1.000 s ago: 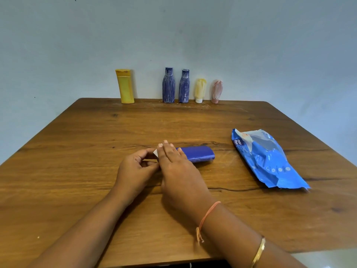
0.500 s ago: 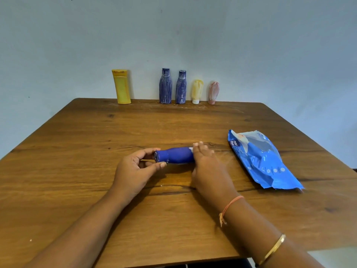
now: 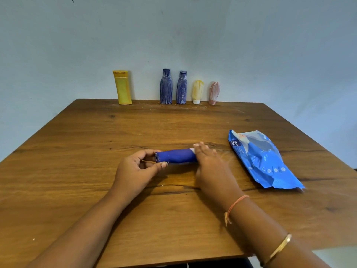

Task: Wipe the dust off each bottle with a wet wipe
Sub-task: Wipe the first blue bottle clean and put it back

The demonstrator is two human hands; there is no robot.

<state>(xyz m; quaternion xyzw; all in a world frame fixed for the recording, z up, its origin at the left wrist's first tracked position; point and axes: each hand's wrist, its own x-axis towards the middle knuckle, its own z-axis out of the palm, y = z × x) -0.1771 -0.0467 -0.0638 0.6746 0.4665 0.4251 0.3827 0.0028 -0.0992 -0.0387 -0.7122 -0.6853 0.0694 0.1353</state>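
A blue bottle (image 3: 176,156) lies on its side in the middle of the wooden table (image 3: 96,136), its cap end to the left. My left hand (image 3: 135,171) pinches that cap end between thumb and fingers. My right hand (image 3: 209,165) covers the bottle's right end and presses a white wet wipe (image 3: 192,150) against it; only a corner of the wipe shows. Along the far edge stand a yellow bottle (image 3: 122,87), two dusty blue bottles (image 3: 166,87) (image 3: 181,87), a small yellow tube (image 3: 197,91) and a pink tube (image 3: 214,92).
A blue wet-wipe pack (image 3: 262,159) lies flat to the right of my right hand. A pale wall rises directly behind the row of bottles. White dust specks lie on the table near the far edge.
My right hand slid the wipe rightward along the bottle, from its cap end to its base end, which uncovered the blue body. My left hand kept its grip on the cap end.
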